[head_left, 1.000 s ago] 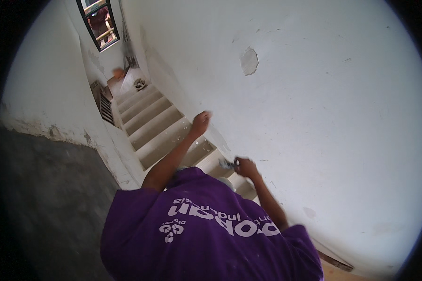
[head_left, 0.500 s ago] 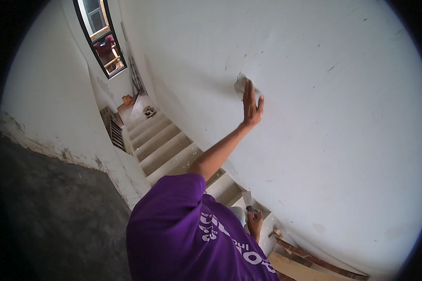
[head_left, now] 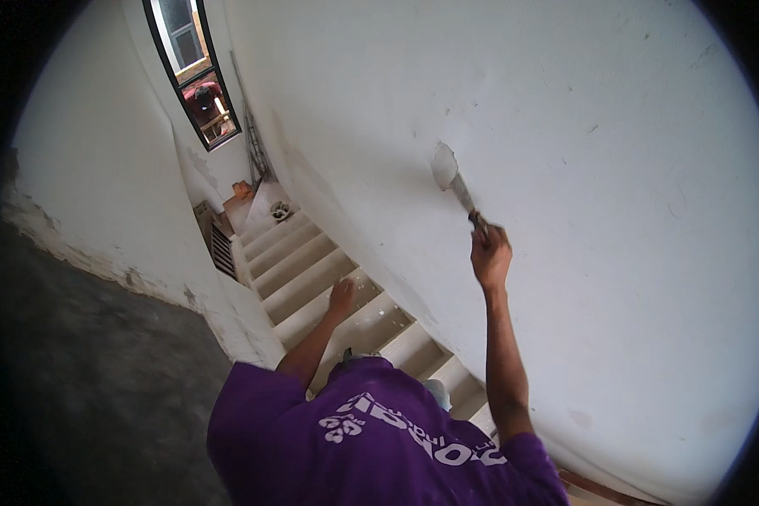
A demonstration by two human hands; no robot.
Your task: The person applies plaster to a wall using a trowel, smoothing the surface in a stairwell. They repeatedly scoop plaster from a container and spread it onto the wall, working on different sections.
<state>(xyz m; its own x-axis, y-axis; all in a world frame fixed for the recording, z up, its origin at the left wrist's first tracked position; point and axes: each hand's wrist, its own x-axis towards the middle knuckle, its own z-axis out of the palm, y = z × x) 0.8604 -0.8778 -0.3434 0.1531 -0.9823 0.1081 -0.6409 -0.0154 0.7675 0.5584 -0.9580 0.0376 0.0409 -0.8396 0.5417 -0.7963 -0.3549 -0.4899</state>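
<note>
two swaps in the last half second or so. the right hand (head_left: 491, 257) was down low with the tool and has come up, and its fingers are wrapped shut around the dark handle of the narrow metal putty knife (head_left: 464, 196). the blade points to about 11 o'clock from the fist, tip touching the lower edge of the rough grey chipped patch (head_left: 443, 163) on the white plastered wall (head_left: 565, 101).

the left hand (head_left: 341, 297), which was pressed flat up at that patch a moment ago, has dropped to around 8 o'clock of the right one, hanging over the pale concrete stairs (head_left: 312, 270). i see nothing in it, but it's too small to tell how far the fingers are curled.

my read: feeling the spot by hand is done and the blade work on the patch is what's going on now.

also around: purple printed t-shirt (head_left: 379, 430) at 6 o'clock, tall dark-framed window (head_left: 196, 72) at 11 o'clock, bare grey wall section (head_left: 84, 363) at 8 o'clock.
</note>
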